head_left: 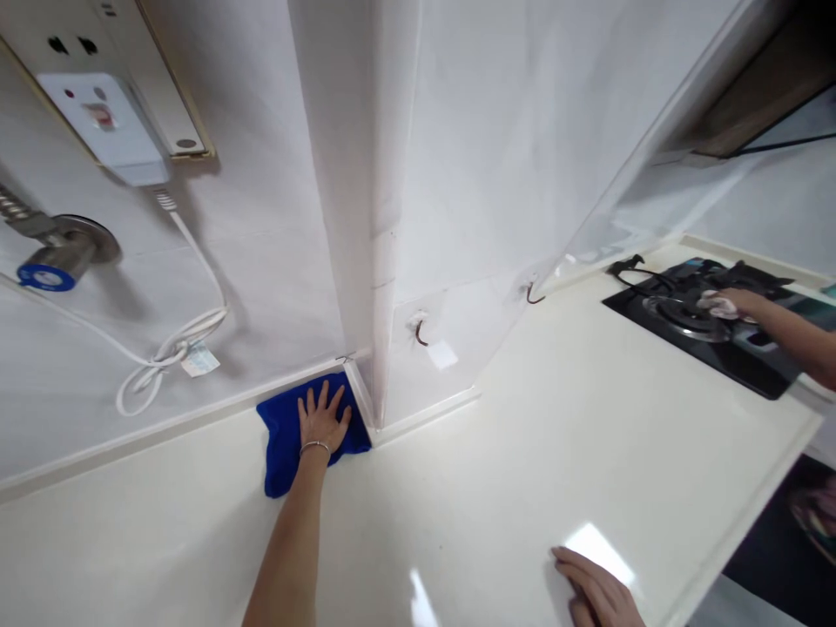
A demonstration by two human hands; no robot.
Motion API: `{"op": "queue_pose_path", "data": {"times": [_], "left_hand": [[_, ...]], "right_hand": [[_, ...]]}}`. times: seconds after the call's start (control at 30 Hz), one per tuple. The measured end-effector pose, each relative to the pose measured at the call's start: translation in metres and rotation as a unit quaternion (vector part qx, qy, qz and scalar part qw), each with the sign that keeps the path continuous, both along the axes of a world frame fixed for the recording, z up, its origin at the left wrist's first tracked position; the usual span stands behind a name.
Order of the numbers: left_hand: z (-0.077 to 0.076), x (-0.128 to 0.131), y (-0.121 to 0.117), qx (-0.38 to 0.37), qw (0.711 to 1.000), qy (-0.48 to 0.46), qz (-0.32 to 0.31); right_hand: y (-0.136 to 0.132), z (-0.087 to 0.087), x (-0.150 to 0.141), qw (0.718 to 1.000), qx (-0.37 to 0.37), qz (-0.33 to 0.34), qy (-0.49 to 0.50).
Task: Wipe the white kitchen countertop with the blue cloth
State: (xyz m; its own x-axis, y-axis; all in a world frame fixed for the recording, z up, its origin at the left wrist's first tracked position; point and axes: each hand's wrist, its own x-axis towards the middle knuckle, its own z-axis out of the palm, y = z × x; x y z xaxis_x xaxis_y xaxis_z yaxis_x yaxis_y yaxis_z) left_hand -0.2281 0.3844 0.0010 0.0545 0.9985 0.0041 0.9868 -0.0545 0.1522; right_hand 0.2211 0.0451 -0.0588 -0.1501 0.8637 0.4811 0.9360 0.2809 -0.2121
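My left hand (320, 427) lies flat with fingers spread on a dark blue cloth (282, 448). The cloth is on the pale countertop (457, 514), pushed into the corner where the wall meets a jutting column. A thin bracelet (315, 447) circles my left wrist. At the bottom edge, my right hand (597, 592) rests on the countertop, partly cut off by the frame. Its fingers are stretched out and loosely bent, with nothing seen in them.
At the right, another person's hand (731, 305) holds a pale cloth (717, 305) on the black gas stove (692, 353). A white plug (108, 131) with a looped cord (196, 326) hangs on the left wall by a blue-capped valve (49, 274). Short wires (420, 331) poke from the column.
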Motion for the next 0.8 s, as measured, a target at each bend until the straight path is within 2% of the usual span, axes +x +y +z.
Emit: {"op": "queue_pose_path", "data": {"times": [0.13,0.23,0.53,0.8], "left_hand": [[0.000,0.002,-0.008,0.008,1.000,0.008,0.000],[-0.001,0.007,-0.028,0.023,1.000,0.012,0.000],[0.001,0.037,-0.133,0.032,0.999,0.008,-0.020],[0.006,0.075,-0.227,0.026,0.998,0.015,-0.052]], "right_hand": [[0.000,0.003,-0.004,1.000,-0.002,-0.006,0.021],[0.001,0.006,-0.007,0.999,-0.005,-0.017,0.048],[0.002,0.004,-0.011,0.997,-0.015,-0.017,0.080],[0.003,0.019,-0.016,0.996,-0.028,-0.015,0.087]]}}
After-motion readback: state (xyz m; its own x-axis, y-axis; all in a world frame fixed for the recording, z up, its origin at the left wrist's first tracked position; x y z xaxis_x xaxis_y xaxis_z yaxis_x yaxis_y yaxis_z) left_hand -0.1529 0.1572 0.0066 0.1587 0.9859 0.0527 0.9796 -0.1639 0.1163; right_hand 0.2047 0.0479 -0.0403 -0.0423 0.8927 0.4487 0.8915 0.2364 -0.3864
